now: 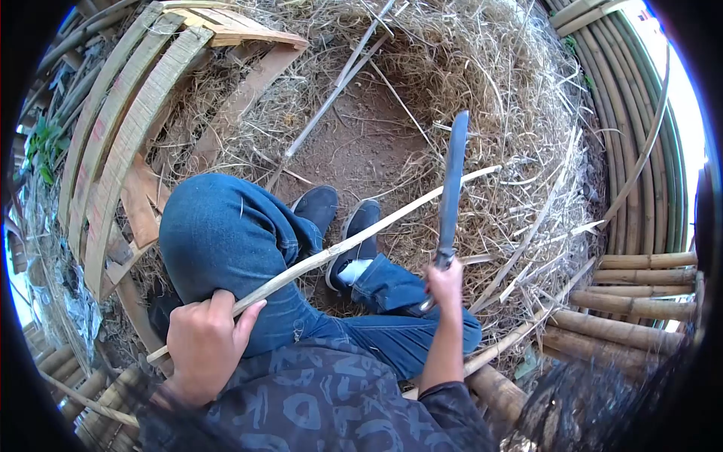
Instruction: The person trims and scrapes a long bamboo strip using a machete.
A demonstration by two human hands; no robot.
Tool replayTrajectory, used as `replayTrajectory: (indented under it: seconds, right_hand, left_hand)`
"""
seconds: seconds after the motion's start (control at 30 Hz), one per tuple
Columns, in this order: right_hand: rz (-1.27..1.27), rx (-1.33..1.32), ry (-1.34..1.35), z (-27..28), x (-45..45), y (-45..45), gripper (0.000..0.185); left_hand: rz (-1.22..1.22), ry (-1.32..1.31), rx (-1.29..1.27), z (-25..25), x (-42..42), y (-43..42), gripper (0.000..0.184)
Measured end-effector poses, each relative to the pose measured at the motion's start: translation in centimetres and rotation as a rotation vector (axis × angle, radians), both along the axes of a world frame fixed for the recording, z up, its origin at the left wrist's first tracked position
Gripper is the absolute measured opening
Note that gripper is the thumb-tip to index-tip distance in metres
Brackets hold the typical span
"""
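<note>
Gripping stick [327, 256], left hand [202, 337] curled; right hand [445, 283] clenched on knife [453, 177], forearm [445, 339] extended.

Slats [138, 126] left, machete [453, 177] right, 2 shoes [320, 207] between, stick [312, 263] over the left leg [207, 226].

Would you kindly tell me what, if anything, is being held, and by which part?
The left grip holds a stick near one end; the right grip holds a knife by its handle.
</note>
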State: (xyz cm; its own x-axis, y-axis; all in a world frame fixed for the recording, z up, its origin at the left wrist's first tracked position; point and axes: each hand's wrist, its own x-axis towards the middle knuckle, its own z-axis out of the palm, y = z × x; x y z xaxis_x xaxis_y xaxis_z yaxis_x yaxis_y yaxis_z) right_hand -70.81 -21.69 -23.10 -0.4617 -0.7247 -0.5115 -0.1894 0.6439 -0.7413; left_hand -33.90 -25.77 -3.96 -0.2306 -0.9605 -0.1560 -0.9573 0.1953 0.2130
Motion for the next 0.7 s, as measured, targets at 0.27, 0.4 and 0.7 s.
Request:
replayTrajectory:
  seconds: [0.27,0.4,0.7]
  right_hand:
    - [0.201,0.047,0.269,1.0,-5.0,-3.4,0.012]
    - [0.346,0.012,0.312,2.6,0.6,-2.7,0.022]
    - [0.179,0.051,0.332,2.2,-5.5,-3.1,0.006]
  left_hand:
    - [0.040,0.021,-0.115,-1.2,-0.2,0.9,0.035]
    - [0.057,-0.007,-0.113,-1.2,-0.3,0.9,0.035]
    - [0.029,0.022,-0.141,-1.9,-0.1,1.4,0.035]
